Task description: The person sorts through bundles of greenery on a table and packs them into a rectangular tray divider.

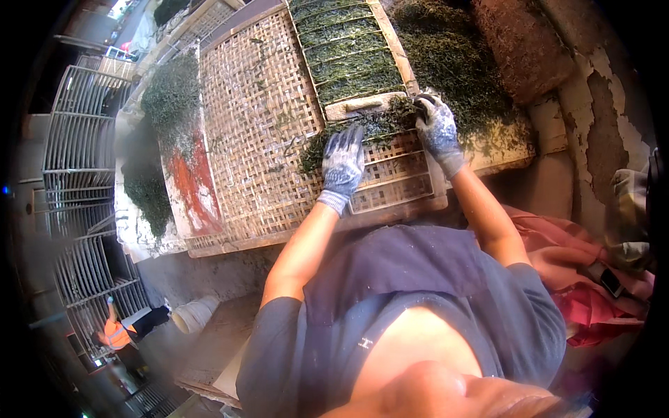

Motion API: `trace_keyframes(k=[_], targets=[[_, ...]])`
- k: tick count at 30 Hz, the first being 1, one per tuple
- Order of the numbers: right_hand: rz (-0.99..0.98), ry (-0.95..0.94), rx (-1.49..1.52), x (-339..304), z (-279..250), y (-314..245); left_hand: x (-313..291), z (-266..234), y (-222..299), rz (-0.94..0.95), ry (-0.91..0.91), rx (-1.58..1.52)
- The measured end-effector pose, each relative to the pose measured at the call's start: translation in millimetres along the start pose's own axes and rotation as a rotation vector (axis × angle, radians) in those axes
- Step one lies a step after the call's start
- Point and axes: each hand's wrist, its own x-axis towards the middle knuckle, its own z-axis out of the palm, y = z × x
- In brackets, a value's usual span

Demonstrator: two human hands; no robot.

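My left hand, in a grey and white knit work glove, lies with its fingers stretched forward over dark green leafy strands. My right hand, gloved alike, has its fingers curled at the right end of those strands, beside a wooden rail; what it grips, if anything, is hidden. Just beyond both hands a short pale bar lies across a narrow frame. More green strands fill this frame beneath thin cross slats. Under and left of it is a woven bamboo tray with scattered bits.
A dark green heap spreads right of the frame, near a peeling wall. Another heap sits at the tray's left. Metal racks stand far left, with a person in an orange vest below. Pink cloth lies at right.
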Motion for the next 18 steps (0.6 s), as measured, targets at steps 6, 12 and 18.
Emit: trace_keyframes(k=[6,12,18], targets=[[-0.092,-0.514,-0.398,-44.9,54.6,21.1,2.1,-1.5,-1.8,-0.065,-0.052,0.136],[-0.272,-0.456,-0.330,-56.1,47.5,-14.4,8.5,-1.7,16.4,0.108,-0.056,0.069],[-0.038,-0.302,-0.395,-11.4,-10.5,20.8,11.4,7.7,31.1,0.238,-0.014,0.156]])
